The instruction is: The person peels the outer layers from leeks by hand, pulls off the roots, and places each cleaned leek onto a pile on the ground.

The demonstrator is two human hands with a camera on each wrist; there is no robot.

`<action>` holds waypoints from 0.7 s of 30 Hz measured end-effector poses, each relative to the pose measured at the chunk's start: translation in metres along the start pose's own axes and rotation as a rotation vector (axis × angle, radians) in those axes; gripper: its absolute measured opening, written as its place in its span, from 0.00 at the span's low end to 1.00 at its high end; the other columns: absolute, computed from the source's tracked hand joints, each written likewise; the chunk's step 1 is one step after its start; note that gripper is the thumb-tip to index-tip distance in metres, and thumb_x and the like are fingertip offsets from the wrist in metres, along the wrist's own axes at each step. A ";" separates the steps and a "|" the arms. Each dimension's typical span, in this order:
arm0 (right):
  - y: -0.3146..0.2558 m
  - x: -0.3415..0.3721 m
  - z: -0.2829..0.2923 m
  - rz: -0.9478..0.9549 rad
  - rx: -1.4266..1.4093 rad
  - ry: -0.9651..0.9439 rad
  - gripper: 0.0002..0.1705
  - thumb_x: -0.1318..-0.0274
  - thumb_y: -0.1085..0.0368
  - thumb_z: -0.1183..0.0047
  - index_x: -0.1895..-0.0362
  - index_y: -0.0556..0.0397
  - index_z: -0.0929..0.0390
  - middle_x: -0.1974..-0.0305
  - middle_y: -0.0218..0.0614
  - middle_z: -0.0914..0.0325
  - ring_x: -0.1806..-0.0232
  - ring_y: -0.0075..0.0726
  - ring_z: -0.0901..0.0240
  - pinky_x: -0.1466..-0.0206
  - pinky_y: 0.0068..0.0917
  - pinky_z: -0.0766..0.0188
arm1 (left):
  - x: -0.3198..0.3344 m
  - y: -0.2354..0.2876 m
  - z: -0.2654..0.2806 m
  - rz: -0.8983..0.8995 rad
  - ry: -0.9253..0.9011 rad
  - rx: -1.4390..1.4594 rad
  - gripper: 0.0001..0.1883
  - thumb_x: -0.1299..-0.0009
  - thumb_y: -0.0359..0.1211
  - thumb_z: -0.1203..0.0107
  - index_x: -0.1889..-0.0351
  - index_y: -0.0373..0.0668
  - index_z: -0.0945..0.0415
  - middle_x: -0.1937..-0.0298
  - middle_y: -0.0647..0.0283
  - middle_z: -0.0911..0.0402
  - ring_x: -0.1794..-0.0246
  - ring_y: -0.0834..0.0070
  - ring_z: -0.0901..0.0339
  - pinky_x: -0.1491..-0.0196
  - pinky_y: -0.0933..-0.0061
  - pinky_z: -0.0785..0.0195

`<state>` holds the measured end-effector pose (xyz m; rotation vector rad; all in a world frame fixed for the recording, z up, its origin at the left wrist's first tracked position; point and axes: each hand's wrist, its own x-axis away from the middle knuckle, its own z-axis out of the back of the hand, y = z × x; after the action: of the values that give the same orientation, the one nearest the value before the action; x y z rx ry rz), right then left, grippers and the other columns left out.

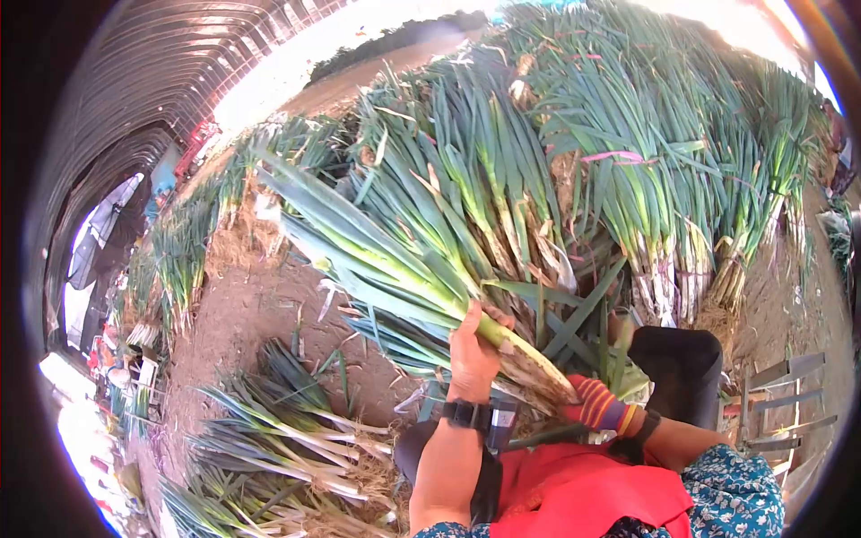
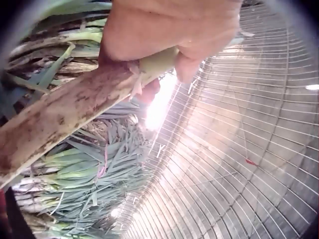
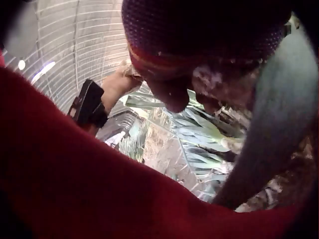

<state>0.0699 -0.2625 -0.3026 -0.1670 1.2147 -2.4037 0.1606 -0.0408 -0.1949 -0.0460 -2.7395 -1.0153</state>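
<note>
A large leek (image 1: 395, 273) slants across the head view, its green leaves to the upper left and its pale, dirt-marked stalk toward the lap. My bare left hand (image 1: 473, 359) grips it around the stalk, just below where the leaves fan out. In the left wrist view, fingers and thumb wrap the brown-streaked stalk (image 2: 60, 117). At the root end, my right hand (image 1: 599, 403), in a striped knit glove, holds the stalk with curled fingers. The right wrist view shows that glove (image 3: 199, 45) from close by, dark, with the fingertips bent under it.
Loose leeks (image 1: 314, 448) with pale stalks and roots lie on the soil at lower left. Tied upright bundles (image 1: 646, 179) stand in rows ahead and to the right. A metal rack (image 1: 789, 394) is at the right. Ribbed tunnel roofing (image 1: 134, 81) arches over the left side.
</note>
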 end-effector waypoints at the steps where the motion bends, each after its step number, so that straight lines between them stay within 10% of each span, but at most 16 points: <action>1: -0.014 -0.006 0.005 -0.172 -0.407 -0.174 0.33 0.57 0.55 0.35 0.48 0.58 0.29 0.66 0.46 0.22 0.64 0.33 0.26 0.60 0.31 0.31 | 0.014 0.008 -0.010 0.001 -0.069 0.054 0.13 0.30 0.41 0.49 0.63 0.40 0.32 0.71 0.61 0.28 0.70 0.68 0.27 0.55 0.59 0.32; 4: 0.004 -0.017 -0.018 -0.121 -0.322 -0.508 0.30 0.56 0.58 0.36 0.49 0.57 0.28 0.64 0.39 0.21 0.62 0.22 0.30 0.57 0.26 0.32 | 0.039 0.033 -0.015 -0.002 -0.214 0.080 0.14 0.30 0.38 0.50 0.54 0.39 0.33 0.65 0.59 0.25 0.65 0.66 0.26 0.53 0.58 0.32; 7: -0.020 -0.012 -0.042 -0.115 -0.537 -0.316 0.28 0.57 0.64 0.36 0.49 0.57 0.28 0.62 0.34 0.22 0.62 0.22 0.32 0.56 0.26 0.32 | 0.052 0.048 -0.001 -0.351 -0.156 -0.157 0.19 0.35 0.33 0.46 0.47 0.40 0.33 0.54 0.57 0.24 0.53 0.63 0.25 0.50 0.57 0.32; 14: -0.037 -0.018 -0.052 -0.078 -0.511 -0.145 0.29 0.59 0.67 0.36 0.49 0.58 0.29 0.63 0.32 0.22 0.62 0.19 0.35 0.57 0.24 0.33 | 0.066 0.077 0.022 -0.312 -0.021 -0.056 0.20 0.40 0.31 0.40 0.50 0.43 0.29 0.53 0.64 0.23 0.54 0.69 0.26 0.50 0.64 0.33; 21: -0.045 -0.025 -0.068 0.028 -0.185 0.198 0.28 0.64 0.60 0.37 0.55 0.59 0.26 0.72 0.47 0.23 0.70 0.49 0.25 0.67 0.34 0.29 | 0.075 0.091 0.019 -0.503 0.132 -0.190 0.20 0.44 0.32 0.38 0.53 0.41 0.26 0.61 0.64 0.22 0.65 0.72 0.24 0.64 0.68 0.29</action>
<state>0.0569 -0.1782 -0.3057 0.0336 1.5188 -2.3250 0.0934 0.0373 -0.1341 0.6838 -2.5764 -1.3410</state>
